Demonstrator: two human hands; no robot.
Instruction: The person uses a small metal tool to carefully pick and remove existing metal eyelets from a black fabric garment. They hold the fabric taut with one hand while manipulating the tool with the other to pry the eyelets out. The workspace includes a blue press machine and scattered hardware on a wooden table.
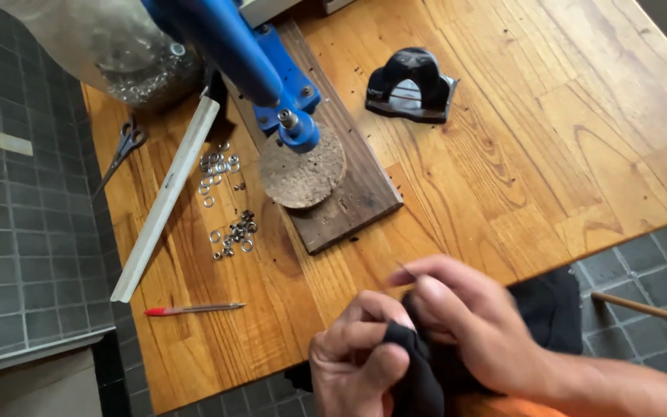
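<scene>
Both my hands work a piece of black fabric [418, 378] at the near edge of the wooden table [542, 139]. My left hand [353, 355] pinches a fold of the cloth between thumb and fingers. My right hand [465, 316] closes over the cloth from the right, fingers curled and blurred. More black fabric [553, 305] hangs off the table edge behind my right hand.
A blue hand press [264, 62] stands on a dark board [349, 185] with a round cork pad [303, 174]. Several metal eyelets [229, 232], a long ruler [167, 193], scissors [121, 150], a red pen [194, 309], a black tool [411, 85] and a bag of rings [125, 54] lie around.
</scene>
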